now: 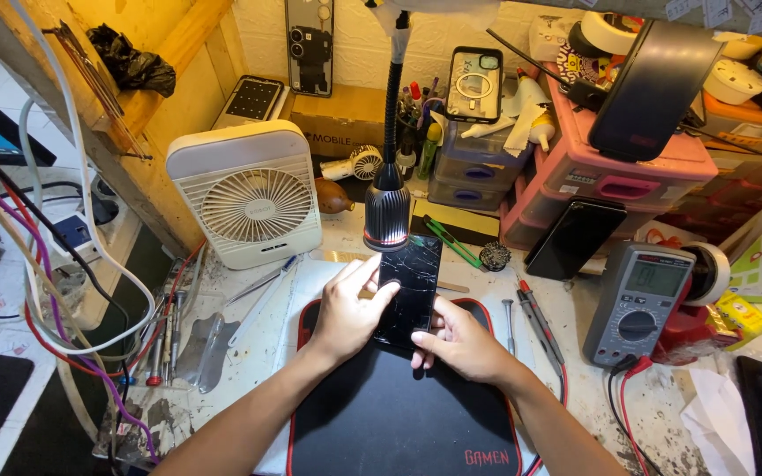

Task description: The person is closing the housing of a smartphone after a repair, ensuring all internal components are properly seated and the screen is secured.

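A phone with a badly cracked dark screen is held over the upper edge of a black mat edged in red, at the middle of the worktop, directly below the head of a gooseneck lamp. It is gripped by the left hand along its left edge, the thumb laid across the glass and the fingers curled behind; the right hand pinches the lower right corner, thumb on the front. Both hands are closed on the phone, neither is spread.

As far as can be judged, the work is at an early stage: the phone is seen whole, the cracked glass still in place, and no part has been lifted from it. The tweezers at 9 o'clock of the phone and the screwdrivers at 3 o'clock lie untouched on the worktop. Whether any screw has been removed cannot be told.

The long axis of the phone runs from 6 to 12 o'clock, leaning slightly toward 1 o'clock. Its top end is pointed away from the person, toward the lamp, and its screen is turned up to the camera. A white fan stands at 10 o'clock and a grey meter at 3 o'clock, well apart.
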